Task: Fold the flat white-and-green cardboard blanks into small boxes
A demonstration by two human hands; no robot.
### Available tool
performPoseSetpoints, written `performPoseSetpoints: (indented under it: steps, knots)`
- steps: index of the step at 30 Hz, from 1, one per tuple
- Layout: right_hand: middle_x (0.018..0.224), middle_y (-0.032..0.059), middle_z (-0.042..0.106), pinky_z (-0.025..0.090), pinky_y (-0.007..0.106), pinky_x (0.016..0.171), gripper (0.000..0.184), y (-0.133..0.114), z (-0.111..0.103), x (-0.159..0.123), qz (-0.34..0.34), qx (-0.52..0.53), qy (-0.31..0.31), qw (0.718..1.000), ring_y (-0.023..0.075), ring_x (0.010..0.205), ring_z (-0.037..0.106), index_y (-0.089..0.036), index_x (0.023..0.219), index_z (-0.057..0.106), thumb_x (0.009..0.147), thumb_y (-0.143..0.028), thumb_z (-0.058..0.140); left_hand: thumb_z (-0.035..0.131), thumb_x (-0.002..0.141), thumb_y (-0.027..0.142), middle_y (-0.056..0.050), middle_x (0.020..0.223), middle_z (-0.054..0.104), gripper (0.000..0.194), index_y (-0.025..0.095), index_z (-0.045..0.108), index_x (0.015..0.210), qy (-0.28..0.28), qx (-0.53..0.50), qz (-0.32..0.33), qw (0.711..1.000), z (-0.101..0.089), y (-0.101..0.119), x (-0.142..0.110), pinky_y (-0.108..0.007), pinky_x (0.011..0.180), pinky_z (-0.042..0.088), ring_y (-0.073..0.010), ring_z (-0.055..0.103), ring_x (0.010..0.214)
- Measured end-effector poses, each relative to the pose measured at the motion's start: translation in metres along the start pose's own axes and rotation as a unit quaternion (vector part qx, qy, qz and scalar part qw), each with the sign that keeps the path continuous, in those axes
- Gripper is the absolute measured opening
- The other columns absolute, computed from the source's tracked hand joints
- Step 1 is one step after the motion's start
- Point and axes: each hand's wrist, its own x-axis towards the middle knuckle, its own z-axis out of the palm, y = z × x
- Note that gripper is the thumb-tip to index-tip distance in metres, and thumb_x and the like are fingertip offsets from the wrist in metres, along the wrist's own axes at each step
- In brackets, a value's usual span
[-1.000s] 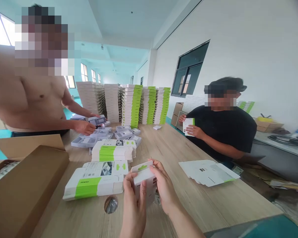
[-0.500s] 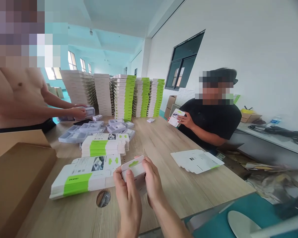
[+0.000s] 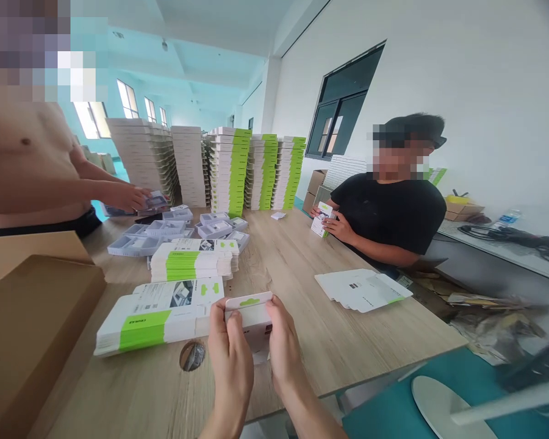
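Fingers (image 3: 232, 344) hide sides of white carton (image 3: 249, 312); lower end obscured.

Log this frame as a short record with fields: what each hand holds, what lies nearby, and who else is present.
Left hand: grips one end of a white carton with a green mark
Right hand: grips the other end of the white carton
Nearby: flat white-and-green cartons stacked on a wooden table
Rest: tall carton stacks, brown cardboard box
Others: person in a black T-shirt holding a small carton; shirtless person with a hand at a grey tray
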Motion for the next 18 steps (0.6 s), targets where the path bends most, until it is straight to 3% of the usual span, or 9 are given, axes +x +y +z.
performPoseSetpoints:
  steps: [10,15,18]
  knots:
    - [0.098,0.0055,0.075,0.051,0.035,0.08,0.025,0.003,0.002,-0.005,0.006,0.019,-0.007,1.0,0.0294,0.1,0.065,-0.029,0.084,0.065,0.084,-0.053,0.058,0.055,0.099,0.042,0.0,0.074,0.065,0.02,0.026,0.061,0.089,-0.003,-0.006,-0.001,1.0,-0.006,-0.007,-0.004,-0.03,0.062,0.05,-0.0197,0.059,0.067]
    - [0.09,0.0042,0.074,0.052,0.037,0.078,0.032,0.002,0.007,-0.011,0.019,0.043,-0.025,0.999,0.029,0.092,0.066,-0.028,0.086,0.062,0.085,-0.059,0.055,0.041,0.104,0.049,-0.005,0.087,0.073,0.037,0.023,0.065,0.096,0.005,-0.004,0.001,1.0,-0.01,-0.011,-0.004,-0.033,0.073,0.057,-0.0232,0.069,0.082]
    - [0.087,0.0033,0.075,0.051,0.036,0.073,0.023,0.0,0.009,-0.012,0.037,0.048,-0.029,0.998,0.0295,0.09,0.068,-0.028,0.085,0.065,0.08,-0.051,0.061,0.045,0.102,0.053,-0.007,0.092,0.075,0.039,0.022,0.068,0.096,-0.004,0.009,0.001,1.0,-0.011,-0.015,-0.007,-0.035,0.079,0.058,-0.0254,0.071,0.09]
